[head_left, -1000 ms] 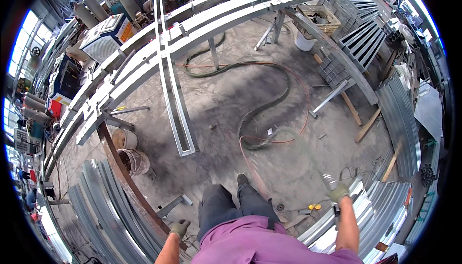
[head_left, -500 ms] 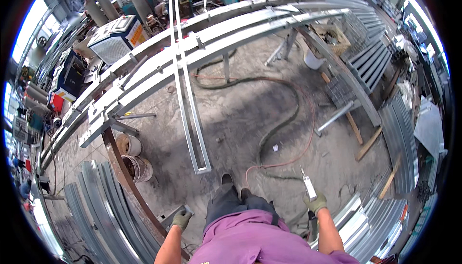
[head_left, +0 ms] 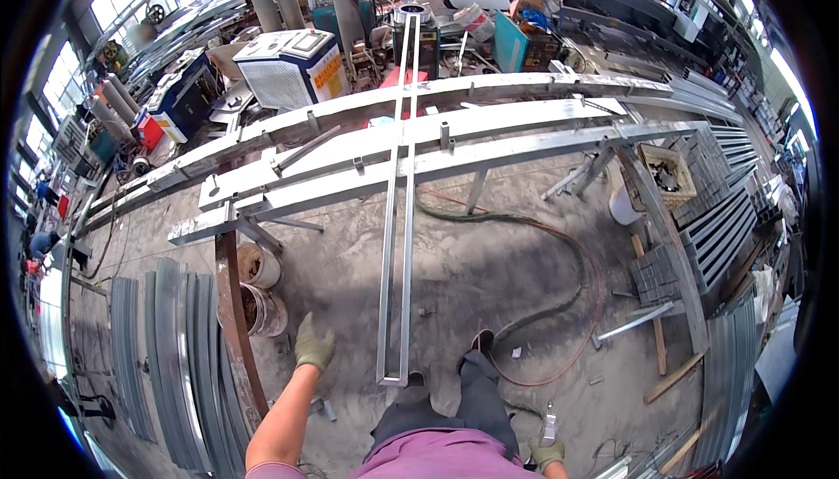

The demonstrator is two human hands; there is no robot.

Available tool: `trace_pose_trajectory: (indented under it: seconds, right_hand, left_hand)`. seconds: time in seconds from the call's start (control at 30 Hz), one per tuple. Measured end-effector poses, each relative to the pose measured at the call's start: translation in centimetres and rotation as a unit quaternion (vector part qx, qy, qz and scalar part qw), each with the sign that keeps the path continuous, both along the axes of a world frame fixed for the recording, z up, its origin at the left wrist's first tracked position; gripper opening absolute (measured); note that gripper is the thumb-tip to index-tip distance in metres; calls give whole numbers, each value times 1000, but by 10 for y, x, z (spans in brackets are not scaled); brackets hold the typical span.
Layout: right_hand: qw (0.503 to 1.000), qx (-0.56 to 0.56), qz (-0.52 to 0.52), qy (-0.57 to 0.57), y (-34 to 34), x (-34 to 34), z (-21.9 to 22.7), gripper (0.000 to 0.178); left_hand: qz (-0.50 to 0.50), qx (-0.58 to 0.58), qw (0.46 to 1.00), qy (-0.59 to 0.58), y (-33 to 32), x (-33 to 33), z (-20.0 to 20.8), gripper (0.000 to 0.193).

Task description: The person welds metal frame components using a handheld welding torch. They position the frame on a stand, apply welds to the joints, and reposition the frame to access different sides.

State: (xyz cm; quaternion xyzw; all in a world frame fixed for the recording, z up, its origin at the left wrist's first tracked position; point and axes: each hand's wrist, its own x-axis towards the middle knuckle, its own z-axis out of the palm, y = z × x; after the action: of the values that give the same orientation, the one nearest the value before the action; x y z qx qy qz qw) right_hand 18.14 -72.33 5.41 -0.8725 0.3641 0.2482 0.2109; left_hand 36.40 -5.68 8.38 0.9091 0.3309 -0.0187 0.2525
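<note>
My left hand, in a green work glove, is raised over the floor left of a long narrow metal frame. Its fingers are spread, and nothing shows in them. The frame lies across the grey support beams, its near end reaching almost to my feet. Low on the right, my gloved right hand is closed round a white welding gun with a thin nozzle pointing away from me. The lower part of that hand's grip is hidden at the picture's edge.
Two buckets stand beside a rusty beam at the left. A dark hose and a thin red hose curl over the floor. Stacked metal profiles lie left; wood strips lie right. A white-blue machine stands behind the beams.
My left hand has risen forward from low at my side, where a grey metal piece showed at it; now it is open. The welding gun sits lower in view. My view has tilted up and turned left.
</note>
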Motion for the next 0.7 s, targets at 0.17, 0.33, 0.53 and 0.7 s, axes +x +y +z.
trace_pose_trajectory:
  seconds: [0.17, 0.33, 0.53, 0.7]
  right_hand:
    - [997, -14, 40, 61, -24, 66, -46, 62]
    - [977, 74, 160, 122, -51, 132, -57, 90]
    - [982, 76, 143, 100, -91, 210, -54, 87]
    - [986, 87, 122, 72, -92, 267, -54, 84]
  left_hand:
    - [-88, 33, 993, 72, -89, 137, 28, 115]
    - [-49, 33, 974, 218, -146, 179, 48, 135]
    - [19, 15, 964, 265, -159, 173, 35, 131]
    - [35, 9, 953, 299, -156, 175, 31, 132]
